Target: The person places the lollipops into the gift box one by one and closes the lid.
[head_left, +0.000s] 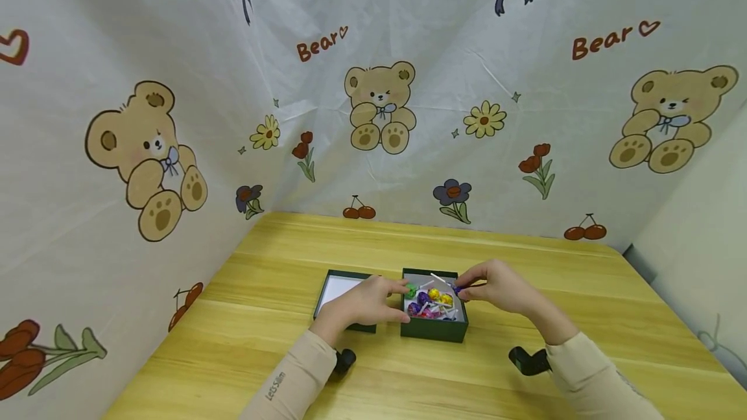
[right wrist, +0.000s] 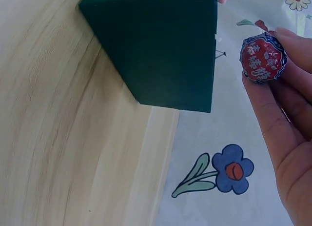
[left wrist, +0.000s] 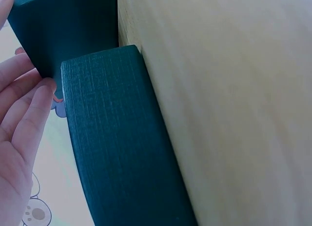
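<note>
A dark green box (head_left: 433, 329) holds several lollipops (head_left: 434, 293) in purple, yellow, pink and green wrappers with white sticks. My right hand (head_left: 496, 287) pinches a lollipop (right wrist: 263, 58) with a red and dark blue wrapper by its candy head, over the box's right side. Its white stick (head_left: 439, 279) points up and left in the head view. At the box's left side my left hand (head_left: 364, 303) has its fingers spread at the rim, close to a green lollipop (head_left: 411, 290). In the left wrist view these fingers (left wrist: 30, 104) are fairly straight beside the box wall.
A shallow green lid (head_left: 344, 282) with a white inside lies left of the box, partly behind my left hand. Both stand on a wooden table (head_left: 280, 258). A cloth printed with bears (head_left: 382, 109) hangs behind it.
</note>
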